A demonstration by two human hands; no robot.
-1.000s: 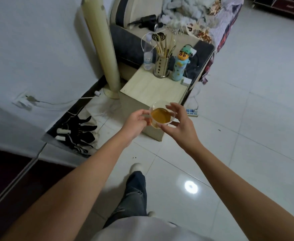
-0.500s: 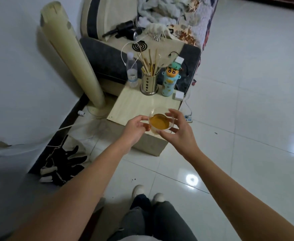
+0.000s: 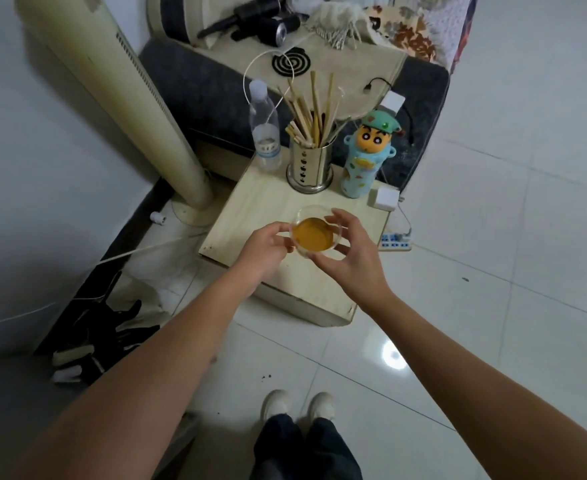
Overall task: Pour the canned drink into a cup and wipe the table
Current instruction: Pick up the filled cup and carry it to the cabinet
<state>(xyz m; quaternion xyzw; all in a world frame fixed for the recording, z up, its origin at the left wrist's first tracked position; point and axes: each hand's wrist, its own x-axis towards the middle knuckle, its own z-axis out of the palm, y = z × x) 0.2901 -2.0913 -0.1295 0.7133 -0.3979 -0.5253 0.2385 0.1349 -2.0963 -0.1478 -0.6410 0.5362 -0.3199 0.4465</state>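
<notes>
A clear cup holding amber-orange drink is between both my hands, over the near half of a small pale wooden table. My left hand grips the cup's left side with curled fingers. My right hand curls round its right side and rim. I cannot tell whether the cup touches the tabletop. No can and no cloth are in view.
At the table's back stand a plastic water bottle, a metal chopstick holder, a cartoon-figure bottle and a white charger block. A tall cream tower fan stands left, a power strip right, a sofa behind.
I have stepped closer to the table, and both hands have carried the cup forward from over the floor to over the tabletop. The grip is unchanged.
</notes>
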